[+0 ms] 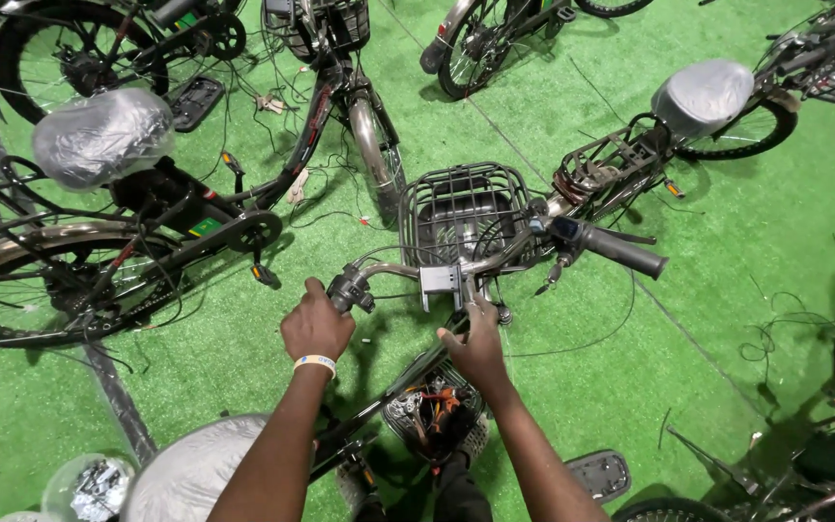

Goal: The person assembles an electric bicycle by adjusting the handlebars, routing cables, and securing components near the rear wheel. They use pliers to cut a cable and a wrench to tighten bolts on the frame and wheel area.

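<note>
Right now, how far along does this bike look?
Done: front basket mounted, right grip fitted, saddle wrapped in plastic. In hand: the left hand grips the left bar end, and the right hand is at the handlebar centre. Left: loose wires bunched by the frame.

Green turf [746,367], neighbouring bicycles, plastic-wrapped saddles [100,135] (two), loose cables [775,338]
</note>
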